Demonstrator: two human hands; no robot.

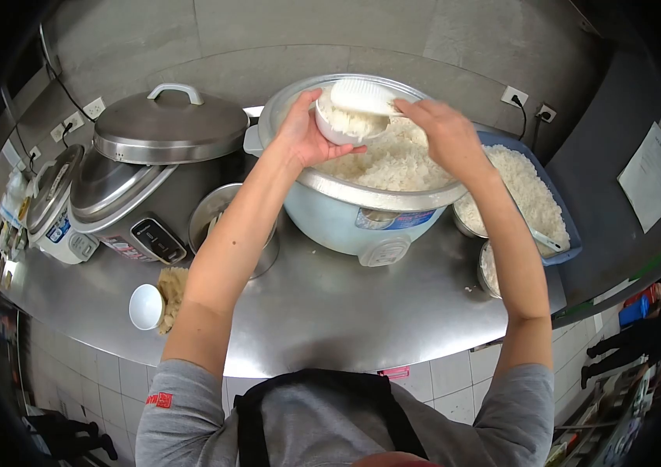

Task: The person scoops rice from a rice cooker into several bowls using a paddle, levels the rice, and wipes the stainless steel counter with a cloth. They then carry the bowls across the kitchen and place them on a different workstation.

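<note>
A: Status, near to far?
B: Steel desk (330, 311); above the rice cooker (361, 194), left hand (303, 132) cups the white bowl (342, 124). Right hand (443, 132) grips the paddle (361, 97).
A: Technique?
B: Advisable: bowl level over cooker, pressing lightly.

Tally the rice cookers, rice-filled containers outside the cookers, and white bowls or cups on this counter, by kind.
Rice cookers: 3 (open cooker, lidded cooker, small cooker)
Blue rice tray: 1
White bowls/cups: 2 (held bowl, cup)
Total: 6
</note>
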